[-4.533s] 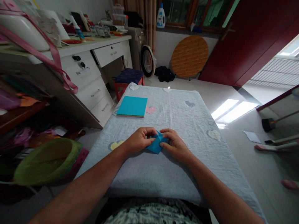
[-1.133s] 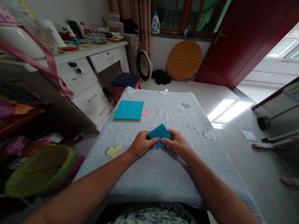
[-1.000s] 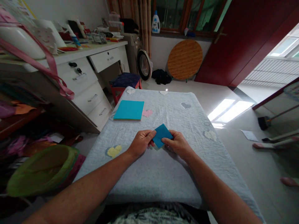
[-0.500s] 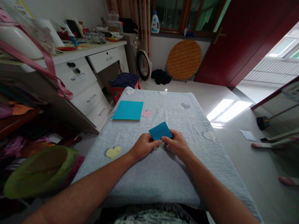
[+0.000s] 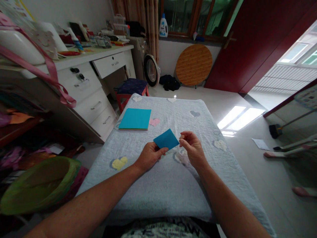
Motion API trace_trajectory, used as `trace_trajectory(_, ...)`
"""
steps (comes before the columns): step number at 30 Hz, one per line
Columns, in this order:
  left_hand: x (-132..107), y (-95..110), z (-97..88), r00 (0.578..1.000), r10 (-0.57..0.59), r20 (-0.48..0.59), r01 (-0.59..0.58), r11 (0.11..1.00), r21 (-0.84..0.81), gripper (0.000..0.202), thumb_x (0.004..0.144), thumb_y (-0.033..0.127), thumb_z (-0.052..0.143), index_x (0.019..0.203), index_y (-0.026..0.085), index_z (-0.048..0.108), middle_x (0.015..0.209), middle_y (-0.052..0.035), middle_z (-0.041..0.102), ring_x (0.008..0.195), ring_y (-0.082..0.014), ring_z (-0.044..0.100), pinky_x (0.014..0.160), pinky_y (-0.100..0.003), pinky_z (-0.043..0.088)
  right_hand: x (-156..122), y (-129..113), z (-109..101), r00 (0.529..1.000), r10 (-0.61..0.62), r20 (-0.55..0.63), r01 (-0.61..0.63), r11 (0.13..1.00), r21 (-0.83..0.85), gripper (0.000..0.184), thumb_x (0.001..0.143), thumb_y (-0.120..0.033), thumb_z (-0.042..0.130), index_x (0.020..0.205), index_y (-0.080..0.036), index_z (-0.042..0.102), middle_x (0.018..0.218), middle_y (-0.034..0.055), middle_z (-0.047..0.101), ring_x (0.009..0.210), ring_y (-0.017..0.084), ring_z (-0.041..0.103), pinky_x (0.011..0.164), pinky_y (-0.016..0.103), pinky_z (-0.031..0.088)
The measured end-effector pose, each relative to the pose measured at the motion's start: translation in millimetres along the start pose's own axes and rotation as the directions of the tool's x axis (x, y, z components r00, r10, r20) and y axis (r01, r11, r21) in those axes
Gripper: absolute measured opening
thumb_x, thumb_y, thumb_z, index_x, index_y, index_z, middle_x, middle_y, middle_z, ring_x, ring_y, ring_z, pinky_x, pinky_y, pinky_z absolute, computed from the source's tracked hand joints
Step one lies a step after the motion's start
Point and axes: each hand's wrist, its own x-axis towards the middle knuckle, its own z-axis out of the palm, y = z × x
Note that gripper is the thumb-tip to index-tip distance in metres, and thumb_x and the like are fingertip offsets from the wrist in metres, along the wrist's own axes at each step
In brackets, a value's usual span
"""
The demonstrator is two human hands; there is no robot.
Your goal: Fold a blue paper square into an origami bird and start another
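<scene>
My left hand [image 5: 151,154] pinches a small folded square of blue paper [image 5: 166,140] by its lower left side, thumb on top and fingers beneath. The paper is tilted above the cloth-covered table [image 5: 160,195]. Just off its right corner is my right hand [image 5: 192,147], thumb and index finger slightly apart and nothing visible between them. Whether the thumb tip brushes that corner I cannot tell. Farther back on the left lies a stack of square paper [image 5: 135,119] with a turquoise sheet on top.
A white desk [image 5: 81,79] with drawers runs along the left, a red stool [image 5: 131,87] beside it. On the floor at the lower left stands a green-lined bin [image 5: 37,185]. Beyond the table are a washing machine [image 5: 151,71] with its door ajar and a round wooden tabletop [image 5: 194,64].
My right hand has let go of the blue paper and moved a little to the right. My left hand, still holding the paper, has shifted slightly left.
</scene>
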Motion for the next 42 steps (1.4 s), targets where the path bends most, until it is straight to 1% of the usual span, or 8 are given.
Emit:
trace_trajectory(3, 0, -1, -0.2, 1.0, 0.021, 0.014, -0.021, 0.999, 0.024, 0.035, 0.078, 0.046, 0.069, 0.067, 0.014, 0.063, 0.052, 0.0035, 0.052, 0.047, -0.0094, 0.045, 0.049, -0.022, 0.034, -4, 0, 4, 0.992, -0.095, 0.085, 0.1, 0.993, -0.058, 0.029, 0.077, -0.026, 0.075, 0.104, -0.028, 0.064, 0.104, 0.0017, 0.059, 0.093, 0.016, 0.058, 0.075, 0.028, 0.05)
trace_trajectory(7, 0, -1, -1.3, 0.995, 0.094, 0.014, -0.095, 0.992, 0.085, 0.033, 0.079, 0.045, 0.07, 0.076, 0.013, 0.066, 0.06, 0.0031, 0.054, 0.055, -0.0102, 0.045, 0.054, -0.023, 0.035, -8, -2, 10, 0.968, -0.18, 0.174, 0.205, 0.969, -0.138, 0.02, 0.083, -0.02, 0.069, 0.1, -0.029, 0.065, 0.104, 0.0012, 0.057, 0.097, 0.016, 0.057, 0.077, 0.028, 0.05)
trace_trajectory(16, 1, 2, -2.0, 0.987, 0.157, -0.029, -0.15, 0.975, 0.165, 0.024, 0.08, 0.037, 0.071, 0.087, 0.014, 0.069, 0.074, 0.0009, 0.062, 0.067, -0.0137, 0.053, 0.064, -0.025, 0.042, -13, -5, 11, 0.934, -0.323, 0.152, 0.354, 0.894, -0.276, 0.025, 0.087, -0.021, 0.065, 0.11, -0.03, 0.064, 0.12, 0.0059, 0.055, 0.11, 0.021, 0.056, 0.081, 0.033, 0.051)
trace_trajectory(26, 2, -5, -2.4, 0.995, 0.099, -0.004, -0.098, 0.994, 0.048, 0.021, 0.078, 0.033, 0.073, 0.087, 0.016, 0.066, 0.069, 0.0034, 0.059, 0.059, -0.0111, 0.052, 0.056, -0.022, 0.043, -14, -11, 14, 0.921, -0.295, 0.253, 0.369, 0.871, -0.326, 0.006, 0.088, -0.024, 0.062, 0.093, -0.024, 0.065, 0.107, 0.0062, 0.059, 0.098, 0.02, 0.058, 0.084, 0.035, 0.048)
trace_trajectory(29, 1, -6, -1.6, 0.997, 0.079, 0.001, -0.078, 0.995, -0.059, 0.046, 0.076, 0.03, 0.075, 0.117, 0.019, 0.056, 0.077, 0.004, 0.061, 0.061, -0.0116, 0.058, 0.056, -0.022, 0.047, -13, -9, 14, 0.917, -0.257, 0.304, 0.358, 0.867, -0.347, 0.008, 0.091, -0.024, 0.056, 0.087, -0.023, 0.063, 0.093, 0.0039, 0.059, 0.085, 0.017, 0.057, 0.077, 0.032, 0.046)
trace_trajectory(33, -3, -7, -1.8, 0.98, 0.182, -0.079, -0.182, 0.983, -0.001, 0.088, 0.079, 0.026, 0.075, 0.147, 0.032, 0.019, 0.114, -0.0029, 0.058, 0.066, -0.0095, 0.063, 0.061, -0.023, 0.051, -12, -9, 13, 0.914, -0.271, 0.303, 0.377, 0.844, -0.381, 0.013, 0.093, -0.022, 0.051, 0.085, -0.022, 0.06, 0.087, 0.0032, 0.057, 0.081, 0.017, 0.056, 0.073, 0.03, 0.044)
trace_trajectory(38, -7, -7, -6.5, 0.916, 0.396, -0.063, -0.371, 0.897, 0.242, 0.05, 0.088, 0.022, 0.063, 0.133, 0.031, 0.041, 0.131, -0.0072, 0.048, 0.091, -0.0137, 0.063, 0.074, -0.026, 0.054, -14, -8, 13, 0.913, -0.275, 0.3, 0.387, 0.818, -0.426, 0.013, 0.094, -0.022, 0.05, 0.085, -0.022, 0.059, 0.088, 0.004, 0.057, 0.081, 0.018, 0.056, 0.073, 0.031, 0.044)
trace_trajectory(42, -6, -7, -9.1, 0.903, 0.43, -0.02, -0.414, 0.88, 0.235, 0.033, 0.089, 0.023, 0.064, 0.119, 0.028, 0.052, 0.124, -0.0061, 0.05, 0.108, -0.0193, 0.058, 0.078, -0.027, 0.055, -15, -7, 14, 0.894, -0.295, 0.336, 0.423, 0.802, -0.421, 0.012, 0.095, -0.021, 0.049, 0.088, -0.023, 0.059, 0.092, 0.005, 0.058, 0.084, 0.018, 0.057, 0.076, 0.032, 0.045)
